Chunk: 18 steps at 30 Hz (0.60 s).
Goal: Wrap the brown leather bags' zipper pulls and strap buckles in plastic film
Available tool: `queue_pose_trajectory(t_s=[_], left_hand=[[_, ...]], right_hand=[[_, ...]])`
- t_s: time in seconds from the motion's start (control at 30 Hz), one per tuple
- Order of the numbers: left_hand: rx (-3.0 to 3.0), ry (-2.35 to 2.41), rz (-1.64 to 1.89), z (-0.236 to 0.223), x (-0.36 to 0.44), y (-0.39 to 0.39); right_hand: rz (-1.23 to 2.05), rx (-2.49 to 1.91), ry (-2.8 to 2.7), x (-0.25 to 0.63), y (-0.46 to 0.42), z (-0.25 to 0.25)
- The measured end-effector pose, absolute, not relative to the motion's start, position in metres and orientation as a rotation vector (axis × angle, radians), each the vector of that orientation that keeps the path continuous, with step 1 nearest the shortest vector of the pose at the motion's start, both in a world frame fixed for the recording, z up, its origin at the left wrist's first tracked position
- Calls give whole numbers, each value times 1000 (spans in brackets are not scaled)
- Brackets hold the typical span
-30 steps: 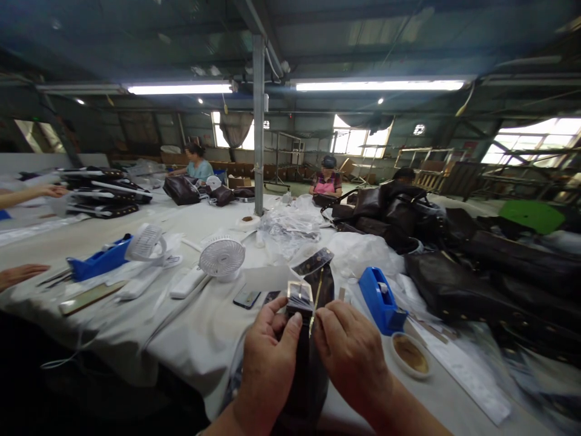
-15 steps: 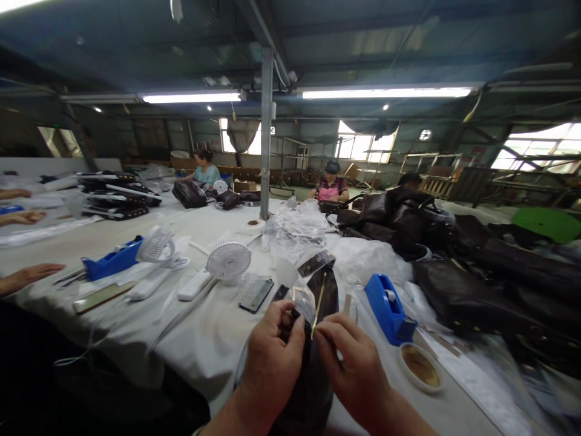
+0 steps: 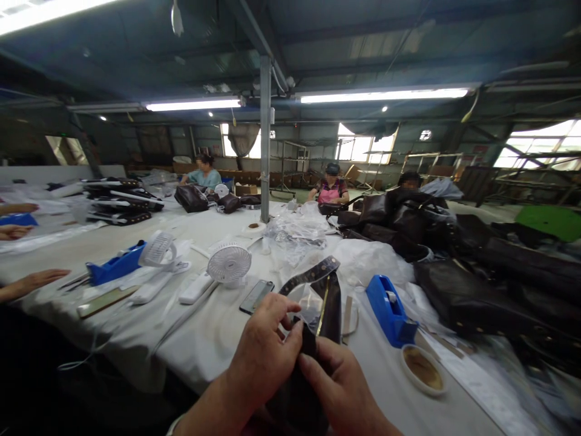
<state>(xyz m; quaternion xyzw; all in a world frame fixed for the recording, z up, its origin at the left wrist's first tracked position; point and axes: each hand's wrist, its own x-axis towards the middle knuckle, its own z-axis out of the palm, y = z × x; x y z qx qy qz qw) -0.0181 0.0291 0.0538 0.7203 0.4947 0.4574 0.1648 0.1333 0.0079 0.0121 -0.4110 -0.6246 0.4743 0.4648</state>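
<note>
A dark brown leather bag (image 3: pixel 334 303) with a gold zipper (image 3: pixel 323 309) lies at the table's near edge, partly under my hands. My left hand (image 3: pixel 267 345) pinches the dark edge of the bag between thumb and fingers. Close beside it, my right hand (image 3: pixel 340 381) grips the same edge, its thumb pressed on the dark material. Beyond my fingers, a strap with metal studs (image 3: pixel 313 274) curves over the bag. Clear plastic (image 3: pixel 311 306) shows at the bag's opening. My palms hide much of the bag's lower part.
A phone (image 3: pixel 256 297) and a white fan (image 3: pixel 229 262) are to the left. On the right stand a blue tape dispenser (image 3: pixel 390 312) and a tape roll (image 3: pixel 423 370). Dark bags (image 3: pixel 476 297) pile up further right. Another person's hand (image 3: pixel 40 280) rests at the left edge.
My right hand has left the zipper end and moved down to the bag's dark edge. The studded strap now arches more visibly above the bag.
</note>
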Motion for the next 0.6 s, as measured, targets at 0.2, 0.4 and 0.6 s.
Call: queue_pose_trajectory(t_s=[0.2,0.4,0.6], left_hand=[[2572,1193,1133,72,-27,38],[2835,1153,1159,67,-31,44],[2837,1314,1261,52,-28,42]], right_hand=[[822,-1078,-1761,139,9,12],[775,-1062,-1755,141,8,6],[725,-970,-1687,141,6,3]])
